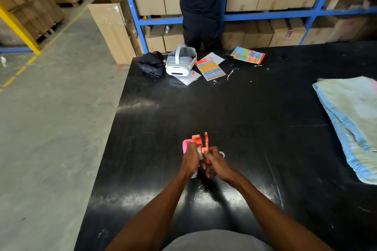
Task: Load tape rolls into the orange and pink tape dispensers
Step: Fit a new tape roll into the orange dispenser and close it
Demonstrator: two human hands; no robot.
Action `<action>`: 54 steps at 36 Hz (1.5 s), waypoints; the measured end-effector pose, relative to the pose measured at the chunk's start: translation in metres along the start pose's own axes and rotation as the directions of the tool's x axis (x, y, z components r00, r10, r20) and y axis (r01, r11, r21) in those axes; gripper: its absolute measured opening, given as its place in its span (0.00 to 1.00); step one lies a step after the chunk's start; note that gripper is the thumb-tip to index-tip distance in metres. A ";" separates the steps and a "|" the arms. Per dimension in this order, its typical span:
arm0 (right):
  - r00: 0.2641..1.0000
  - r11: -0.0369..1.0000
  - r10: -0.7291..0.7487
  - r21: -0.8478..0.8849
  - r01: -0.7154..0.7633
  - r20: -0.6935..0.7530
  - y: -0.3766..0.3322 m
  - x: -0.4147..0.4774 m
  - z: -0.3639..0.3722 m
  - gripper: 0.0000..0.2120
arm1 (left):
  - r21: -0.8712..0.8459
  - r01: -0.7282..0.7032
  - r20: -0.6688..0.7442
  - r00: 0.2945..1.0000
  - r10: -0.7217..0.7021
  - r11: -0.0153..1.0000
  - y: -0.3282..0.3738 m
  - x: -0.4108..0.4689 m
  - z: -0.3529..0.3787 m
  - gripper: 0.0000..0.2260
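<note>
The orange tape dispenser (201,141) is held above the black table (255,120), its side flap swung open to the right. My left hand (190,157) grips its left side, where a clear tape roll (199,152) sits in the body. My right hand (214,162) pinches the dispenser's lower right edge by the flap. The pink tape dispenser (186,145) lies just left of and behind my left hand, mostly hidden. A tape roll (222,154) peeks out on the table behind my right hand. Another roll (194,174) shows under my left wrist.
At the table's far edge lie a white headset (180,61), a black bag (152,64) and coloured sticker sheets (212,69). A folded blue-green towel (355,120) covers the right side. A person in dark clothes (201,4) stands at blue shelves of cartons.
</note>
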State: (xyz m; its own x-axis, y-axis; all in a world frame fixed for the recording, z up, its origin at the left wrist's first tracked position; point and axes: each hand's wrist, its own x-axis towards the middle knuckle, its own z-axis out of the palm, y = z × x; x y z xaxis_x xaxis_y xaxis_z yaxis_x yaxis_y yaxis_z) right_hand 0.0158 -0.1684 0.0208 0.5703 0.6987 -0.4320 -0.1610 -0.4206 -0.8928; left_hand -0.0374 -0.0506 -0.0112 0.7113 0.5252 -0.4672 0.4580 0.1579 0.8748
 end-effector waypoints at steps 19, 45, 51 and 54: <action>0.996 0.998 -0.044 0.045 0.041 0.075 0.000 0.002 0.002 0.16 | 0.037 -0.048 -0.155 0.986 0.054 0.998 0.016 -0.014 -0.004 0.17; 0.985 0.984 -0.171 -0.048 0.173 0.037 -0.008 0.010 0.005 0.26 | 0.241 -0.089 -0.208 0.968 0.141 0.966 0.003 0.014 -0.009 0.14; 0.983 0.978 -0.182 -0.101 0.182 0.012 -0.009 0.009 0.006 0.27 | 0.199 -0.062 -0.132 0.987 0.089 0.978 -0.030 0.058 -0.010 0.18; 0.986 0.978 -0.166 -0.124 0.165 0.002 -0.011 0.006 0.007 0.27 | 0.180 -0.040 -0.121 0.991 0.063 0.983 -0.017 0.048 -0.009 0.19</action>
State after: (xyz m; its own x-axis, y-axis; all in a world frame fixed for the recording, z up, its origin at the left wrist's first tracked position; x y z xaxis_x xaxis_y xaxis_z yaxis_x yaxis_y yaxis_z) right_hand 0.0151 -0.1555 0.0267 0.5877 0.7599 -0.2778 0.0366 -0.3679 -0.9291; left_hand -0.0158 -0.0210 -0.0474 0.6692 0.6310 -0.3925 0.5176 -0.0167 0.8555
